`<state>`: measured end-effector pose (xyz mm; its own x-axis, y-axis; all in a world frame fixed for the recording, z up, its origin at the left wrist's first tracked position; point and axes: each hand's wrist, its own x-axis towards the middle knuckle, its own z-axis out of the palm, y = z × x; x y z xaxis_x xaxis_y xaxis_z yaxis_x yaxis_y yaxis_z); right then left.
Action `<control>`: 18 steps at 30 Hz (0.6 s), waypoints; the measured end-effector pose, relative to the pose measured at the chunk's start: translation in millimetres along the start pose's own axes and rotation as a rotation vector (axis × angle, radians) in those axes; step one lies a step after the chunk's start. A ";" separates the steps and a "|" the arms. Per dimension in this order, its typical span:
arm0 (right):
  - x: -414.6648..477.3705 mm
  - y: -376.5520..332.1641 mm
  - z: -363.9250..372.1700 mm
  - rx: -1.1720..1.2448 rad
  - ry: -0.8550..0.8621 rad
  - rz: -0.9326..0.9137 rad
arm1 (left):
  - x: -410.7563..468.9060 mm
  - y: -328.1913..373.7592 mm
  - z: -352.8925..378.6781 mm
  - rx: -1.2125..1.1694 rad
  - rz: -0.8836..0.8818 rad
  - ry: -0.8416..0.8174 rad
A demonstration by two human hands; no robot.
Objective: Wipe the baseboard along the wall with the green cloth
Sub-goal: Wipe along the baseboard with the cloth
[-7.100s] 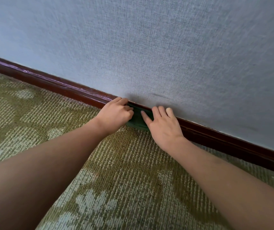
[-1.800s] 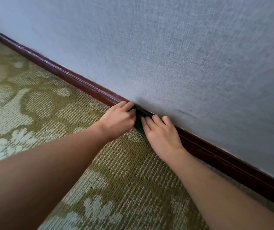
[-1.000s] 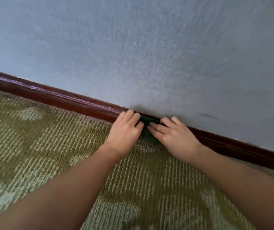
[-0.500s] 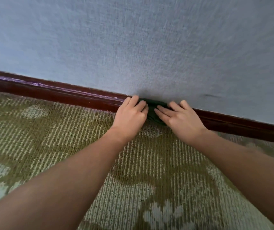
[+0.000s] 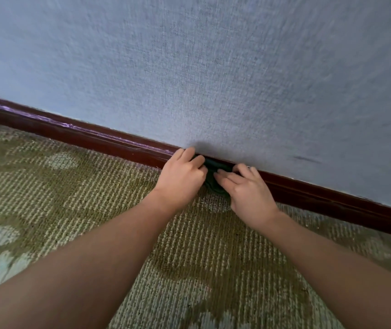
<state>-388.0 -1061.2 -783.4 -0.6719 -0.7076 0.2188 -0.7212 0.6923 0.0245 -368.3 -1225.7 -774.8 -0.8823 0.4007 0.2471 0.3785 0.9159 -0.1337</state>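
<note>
Between the two sets of fingers [image 5: 228, 178]: green cloth [image 5: 213, 186], bunched and dark, mostly covered. It is pressed against the baseboard [image 5: 99, 138], and its lower fold touches the carpet [image 5: 71, 198].

Left hand [image 5: 180, 180]: fingers bent at the knuckles and curled over the cloth's left end, tips at the baseboard's top edge; grasping the cloth.
Right hand [image 5: 250, 194]: fingers nearly straight, laid on the cloth's right end; pressing, not clenching.
How much cloth lies under either palm cannot be told.

Step in hand (judgement): a wiping stroke along the baseboard, both hands driving one wad.

Notes for doing it well:
- Press toward the wall [image 5: 213, 67] as well as down, so the cloth covers both the face and the top ledge.
- Slide one way with the hands together, so the wad does not pull apart.
- Hold the lower fold off the carpet pile, or it may drag and pick up fibre.
- Refold once the contact face is dirty.

Outward: the baseboard runs on well past both hands. A dark smudge [image 5: 304, 159] sits on the wall above and right of the right fingers; not part of this task.
</note>
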 end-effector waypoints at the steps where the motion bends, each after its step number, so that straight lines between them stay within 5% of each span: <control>1: -0.2 -1.7 0.6 -0.005 0.006 -0.015 | -1.3 -0.7 -1.5 0.009 0.007 -0.008; 11: -17.3 12.7 -13.5 -0.154 0.026 -0.089 | -8.0 -0.9 0.8 0.100 0.148 0.148; 18: -7.3 0.1 -12.0 -0.164 -0.150 0.000 | -8.2 -5.7 0.6 0.107 0.152 0.065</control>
<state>-381.1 -1054.3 -773.3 -0.6981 -0.7125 0.0711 -0.6925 0.6970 0.1859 -363.5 -1234.1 -776.7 -0.7962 0.5378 0.2772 0.4709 0.8385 -0.2743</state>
